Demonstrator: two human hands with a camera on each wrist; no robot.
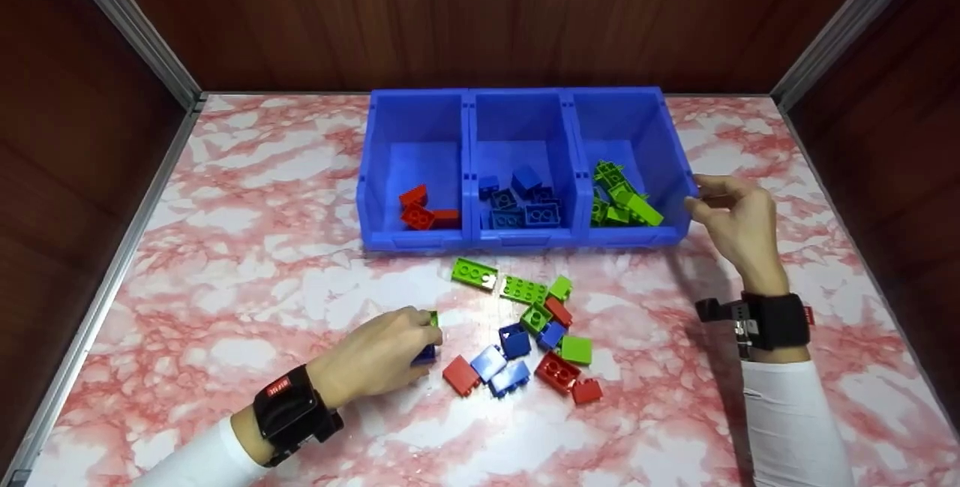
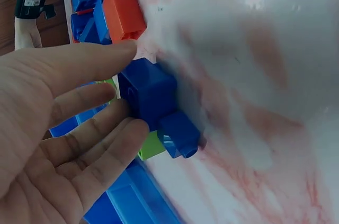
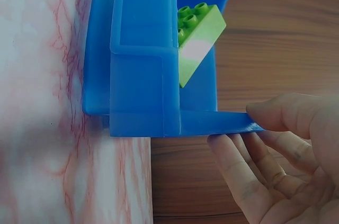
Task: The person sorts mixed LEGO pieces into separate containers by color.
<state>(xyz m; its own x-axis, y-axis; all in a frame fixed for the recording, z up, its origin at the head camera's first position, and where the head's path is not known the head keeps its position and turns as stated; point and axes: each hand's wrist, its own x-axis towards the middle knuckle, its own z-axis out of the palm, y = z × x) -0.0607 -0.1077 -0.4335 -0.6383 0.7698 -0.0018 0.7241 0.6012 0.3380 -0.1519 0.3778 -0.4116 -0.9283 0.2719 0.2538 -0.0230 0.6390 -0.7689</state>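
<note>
In the head view my left hand (image 1: 386, 344) is low over the table, left of a loose pile of bricks. The left wrist view shows its thumb and fingers spread about a dark blue brick (image 2: 151, 91), a sliver of gap between thumb and brick. A smaller blue brick (image 2: 180, 134) and a green brick (image 2: 152, 145) lie against it, partly hidden. My right hand (image 1: 739, 224) pinches the right side wall of the blue three-compartment bin (image 1: 679, 149), thumb on one face and fingers on the other.
Red bricks (image 1: 418, 217) lie in the bin's left compartment, blue bricks (image 1: 541, 213) in the middle, green bricks (image 1: 619, 198) in the right. Before the bin lie mixed bricks, among them a red brick (image 1: 461, 375) and a long green brick (image 1: 474, 274). Wood-grain panels (image 1: 480, 18) enclose the table.
</note>
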